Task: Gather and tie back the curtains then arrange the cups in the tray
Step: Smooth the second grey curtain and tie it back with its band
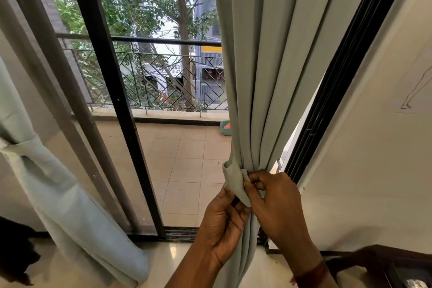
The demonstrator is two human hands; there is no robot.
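The right pale green curtain [264, 77] hangs gathered into tight folds beside the black door frame. A matching fabric tie-back [233, 180] wraps round its waist. My left hand [222, 224] grips the bunched curtain and the lower end of the tie-back from the left. My right hand [278, 203] pinches the other end of the tie-back from the right, fingers curled. The left curtain [53, 184] hangs at the far left with its own band [21, 145] tied round it. No cups or tray are in view.
A glass sliding door with a black frame [112, 91] opens onto a tiled balcony [187, 166] with a metal railing [163, 77]. A white wall [364, 170] stands at the right. Dark wooden furniture [392, 264] sits at the bottom right, and a dark object [16, 252] at the bottom left.
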